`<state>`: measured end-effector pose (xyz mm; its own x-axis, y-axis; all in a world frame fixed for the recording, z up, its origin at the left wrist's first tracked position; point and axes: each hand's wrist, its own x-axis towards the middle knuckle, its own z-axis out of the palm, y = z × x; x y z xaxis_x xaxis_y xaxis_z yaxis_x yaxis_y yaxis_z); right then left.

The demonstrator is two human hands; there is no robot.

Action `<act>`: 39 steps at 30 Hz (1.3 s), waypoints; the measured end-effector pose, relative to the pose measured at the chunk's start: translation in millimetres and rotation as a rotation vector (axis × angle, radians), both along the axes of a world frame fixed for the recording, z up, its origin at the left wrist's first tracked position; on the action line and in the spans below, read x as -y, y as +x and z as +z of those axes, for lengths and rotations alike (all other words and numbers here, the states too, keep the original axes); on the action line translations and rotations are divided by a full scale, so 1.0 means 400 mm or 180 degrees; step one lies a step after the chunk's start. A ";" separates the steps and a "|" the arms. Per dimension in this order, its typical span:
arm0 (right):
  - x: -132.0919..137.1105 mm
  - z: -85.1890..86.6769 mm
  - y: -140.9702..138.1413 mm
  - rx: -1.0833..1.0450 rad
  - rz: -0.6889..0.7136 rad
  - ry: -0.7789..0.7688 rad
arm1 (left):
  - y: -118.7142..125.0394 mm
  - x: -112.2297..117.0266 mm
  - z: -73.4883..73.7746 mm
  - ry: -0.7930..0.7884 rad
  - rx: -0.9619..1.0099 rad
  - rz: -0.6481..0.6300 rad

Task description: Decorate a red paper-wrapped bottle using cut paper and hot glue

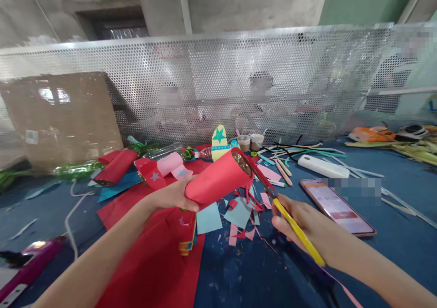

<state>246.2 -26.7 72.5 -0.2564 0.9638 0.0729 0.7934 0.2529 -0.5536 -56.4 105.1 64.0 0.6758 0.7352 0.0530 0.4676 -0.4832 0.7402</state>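
My left hand (pixel 177 195) is closed around a red paper-covered cylinder (pixel 218 178), held tilted above the table with its open end toward the upper right. Inside that end something greenish and shiny shows. Scissors (pixel 292 228) with a yellow handle are gripped in my right hand (pixel 303 221). Their blades point up and left and lie close against the cylinder's open rim; whether they are cutting paper I cannot tell. Below the cylinder are a large red paper sheet (pixel 153 262), light blue paper pieces (pixel 209 219) and small pink and red scraps (pixel 233 235).
A phone (pixel 337 208) and a white stick-shaped device (pixel 322 166) lie to the right. Another red-wrapped cylinder (pixel 118 166), a green bottle (pixel 77 169) and a yellow paper piece with a teal star (pixel 219 139) sit farther back. A cardboard sheet (pixel 61 121) leans against the perforated metal partition (pixel 218 71).
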 end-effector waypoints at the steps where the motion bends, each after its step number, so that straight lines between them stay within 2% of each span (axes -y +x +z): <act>1: 0.003 0.001 0.001 -0.0009 0.0020 -0.0013 | 0.003 0.001 0.002 -0.0150 0.0014 -0.0074; 6: 0.006 -0.001 0.003 -0.0023 0.0142 0.0019 | 0.014 0.013 0.010 -0.0801 0.0231 -0.0383; 12: -0.005 -0.007 0.006 0.0073 0.0128 0.0148 | 0.013 0.024 0.025 -0.1023 0.0047 0.0000; 19: -0.013 -0.020 0.009 -0.0084 -0.0058 0.0193 | 0.000 0.016 0.022 -0.1217 0.0254 -0.0038; 26: -0.021 -0.034 0.006 -0.0199 -0.0137 0.0286 | -0.012 -0.006 -0.010 -0.1696 0.0586 -0.0806; 30: -0.018 -0.019 0.006 0.0032 -0.0118 0.0384 | -0.016 -0.014 -0.028 -0.1855 0.0668 -0.0990; 33: -0.001 -0.005 0.027 0.0168 0.0141 0.0367 | -0.019 -0.017 -0.035 -0.1974 0.0801 -0.1066; 36: 0.006 -0.021 0.064 -0.0118 0.0359 0.0403 | -0.022 -0.023 -0.041 -0.2002 0.0945 -0.1099; 37: 0.001 -0.033 0.073 -0.0382 0.0322 0.0506 | -0.023 -0.025 -0.044 -0.1992 0.0988 -0.1100; 39: -0.019 -0.055 0.080 -0.1134 0.0262 0.0402 | -0.022 -0.029 -0.050 -0.2015 0.1067 -0.1150</act>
<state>278.1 -19.2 50.5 -0.2698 0.9188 0.2882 0.5312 0.3917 -0.7513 -65.1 116.8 43.9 0.8998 0.4324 -0.0585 0.0666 -0.0037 0.9978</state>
